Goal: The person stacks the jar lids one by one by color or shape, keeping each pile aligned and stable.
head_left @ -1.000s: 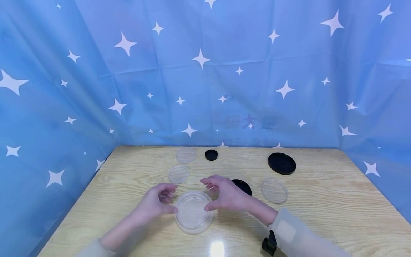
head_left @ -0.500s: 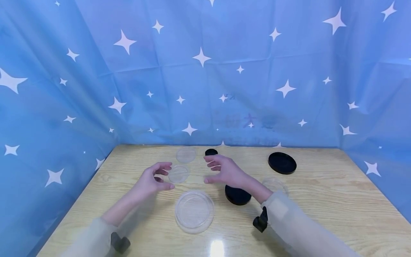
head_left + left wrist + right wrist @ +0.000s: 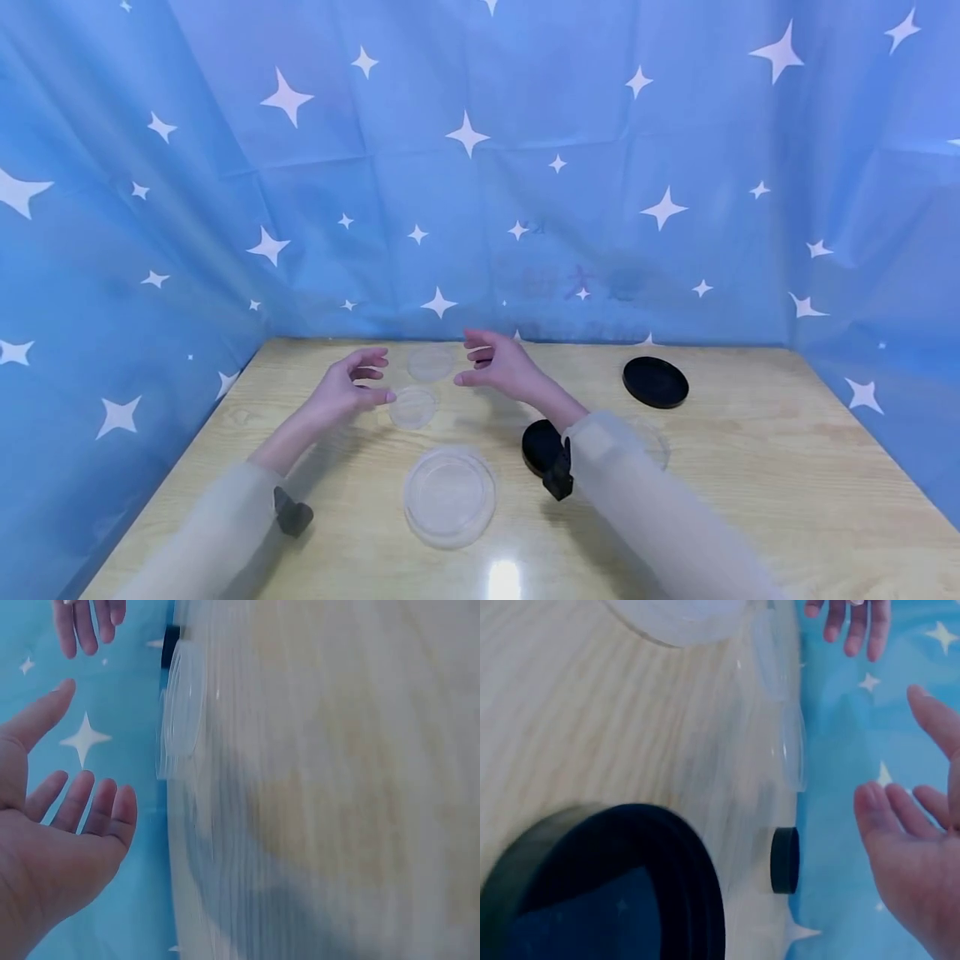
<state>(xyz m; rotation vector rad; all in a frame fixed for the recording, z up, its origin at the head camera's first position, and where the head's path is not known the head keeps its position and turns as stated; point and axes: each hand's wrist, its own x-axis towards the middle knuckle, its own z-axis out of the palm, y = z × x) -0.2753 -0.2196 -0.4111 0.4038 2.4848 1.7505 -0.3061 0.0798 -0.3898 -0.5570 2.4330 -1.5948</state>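
My left hand (image 3: 339, 390) hovers over the table's back left, fingers loosely curved and holding nothing. Its thumb overlaps the edge of a small clear round dish (image 3: 414, 408) in the head view. Farther back, between the hands, lies another clear round dish (image 3: 430, 364). My right hand (image 3: 504, 367) is raised opposite, likewise holding nothing, and covers most of a small black round dish (image 3: 784, 860), which the right wrist view shows standing apart from the fingers. Nearer the front, a larger clear dish (image 3: 450, 497) with a smaller ring inside its outline lies on the table.
A medium black dish (image 3: 538, 446) sits below my right forearm, partly covered by the black wrist camera (image 3: 558, 475). One more clear dish (image 3: 654, 442) shows beside the sleeve. A large black dish (image 3: 656, 382) lies at the back right. A blue starred curtain (image 3: 465, 208) borders the wooden table (image 3: 787, 483).
Both hands have moved from beside the large clear dish toward the back of the table, staying apart and facing each other. The dishes have stayed where they were.
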